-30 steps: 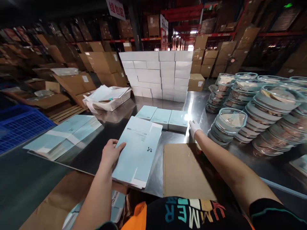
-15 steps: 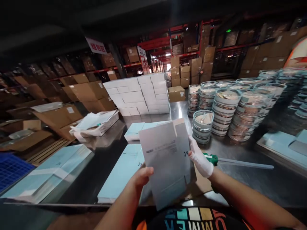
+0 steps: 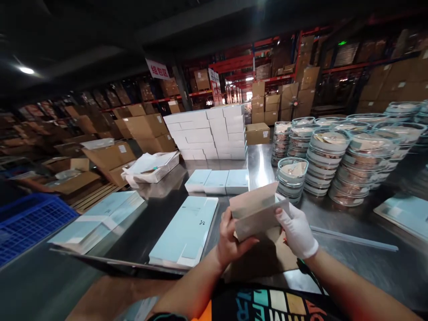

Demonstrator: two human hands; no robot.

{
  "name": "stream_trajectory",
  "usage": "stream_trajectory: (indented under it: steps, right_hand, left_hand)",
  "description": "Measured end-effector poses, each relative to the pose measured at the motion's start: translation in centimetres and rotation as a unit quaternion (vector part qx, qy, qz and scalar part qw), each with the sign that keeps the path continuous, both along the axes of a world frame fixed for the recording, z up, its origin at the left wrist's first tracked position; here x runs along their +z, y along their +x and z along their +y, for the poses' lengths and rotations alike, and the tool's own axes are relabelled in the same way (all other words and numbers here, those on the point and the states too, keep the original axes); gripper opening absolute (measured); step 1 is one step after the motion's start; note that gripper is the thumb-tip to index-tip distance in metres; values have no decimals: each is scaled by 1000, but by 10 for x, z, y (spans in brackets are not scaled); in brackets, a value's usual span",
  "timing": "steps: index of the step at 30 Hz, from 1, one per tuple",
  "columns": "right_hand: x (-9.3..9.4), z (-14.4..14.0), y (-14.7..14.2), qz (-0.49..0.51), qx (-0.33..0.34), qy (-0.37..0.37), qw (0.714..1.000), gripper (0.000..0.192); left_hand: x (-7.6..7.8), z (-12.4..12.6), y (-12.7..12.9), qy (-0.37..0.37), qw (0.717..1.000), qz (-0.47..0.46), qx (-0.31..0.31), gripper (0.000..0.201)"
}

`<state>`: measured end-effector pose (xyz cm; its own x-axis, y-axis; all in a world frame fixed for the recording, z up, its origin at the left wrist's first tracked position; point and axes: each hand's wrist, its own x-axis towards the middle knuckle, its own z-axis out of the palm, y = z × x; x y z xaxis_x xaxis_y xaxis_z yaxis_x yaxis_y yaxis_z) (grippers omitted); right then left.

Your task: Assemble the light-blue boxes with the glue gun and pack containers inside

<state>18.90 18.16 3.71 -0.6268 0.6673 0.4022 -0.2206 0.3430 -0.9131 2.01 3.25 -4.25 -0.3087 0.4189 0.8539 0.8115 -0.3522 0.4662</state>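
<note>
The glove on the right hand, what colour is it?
White; the glove shows clearly in the head view.

On the steel table [image 3: 157, 209] lie three light-blue boxes [image 3: 217, 181] in a row, with a wall of white boxes [image 3: 209, 132] behind them. Stacks of clear lidded containers [image 3: 334, 151] stand at the right. A white basket with papers [image 3: 152, 167] and a blue crate [image 3: 28, 223] are at the left.

Folded carton [image 3: 259, 211] was held above the worktop [image 3: 351, 258], left hand [image 3: 230, 240] at its left end, right hand [image 3: 296, 229] at its right. Stack of flat cartons [image 3: 185, 232] lay just left of the hands; second flat stack [image 3: 96, 220] further left. Three small boxes [image 3: 217, 181] sat in a row behind. Wall of stacked boxes [image 3: 209, 133] stood behind those. Basket [image 3: 155, 168] at left rear. Stacks of lidded containers [image 3: 329, 154] stood at right.
</note>
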Motion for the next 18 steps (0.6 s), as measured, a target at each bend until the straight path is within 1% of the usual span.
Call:
stream_trajectory:
  steps: [1,2,3,4,5,7,8,9,10,11,12,13,14,15,16,17,18]
  right_hand:
    - [2,-4,-5,4,-46,-10,999,52]
    - [4,-7,-10,12,-88,-20,996,45]
    - [5,-10,-14,24,-116,-29,993,42]
    - [6,-11,-17,42,-130,-34,990,44]
    - [6,-10,-19,59,-129,-38,989,48]
    - [5,-1,-15,68,-111,-32,991,54]
    - [3,8,-10,55,-108,-13,993,54]
    - [-1,18,-3,23,-112,20,993,53]
    - [-6,29,5,-31,-127,65,989,51]
    - [-14,40,14,-106,-147,114,977,48]
    - [-24,51,22,-197,-164,158,954,44]
    - [-35,60,29,-296,-170,186,921,40]
    - [-48,67,36,-389,-167,196,884,40]
    - [-62,72,41,-462,-159,190,851,43]
    - [-75,76,44,-504,-154,175,831,49]
    - [-87,78,48,-507,-154,161,832,55]
    - [-96,80,51,-475,-164,152,851,58]
  left_hand:
    - [2,0,3,22,1000,-16,0,63]
    - [3,1,5,40,999,-35,-5,69]
    - [3,2,7,49,998,-42,-12,77]
    - [2,2,7,47,998,-32,-19,81]
    - [1,1,7,34,999,-10,-22,80]
    - [-2,-2,5,-1,999,37,-11,67]
    - [-3,-5,4,-8,999,46,-5,61]
    - [-2,-8,2,-4,999,40,3,57]
    - [1,-10,1,9,1000,24,11,56]
    - [5,-13,-1,22,1000,-2,21,54]
    - [11,-14,-2,33,998,-35,30,53]
    - [18,-16,-2,41,996,-74,37,52]
    - [24,-17,-3,46,992,-112,41,53]
    - [31,-17,-3,48,988,-144,40,54]
    - [36,-17,-3,49,984,-168,36,56]
    - [41,-18,-2,51,981,-184,30,58]
    - [44,-18,-2,54,979,-196,24,59]
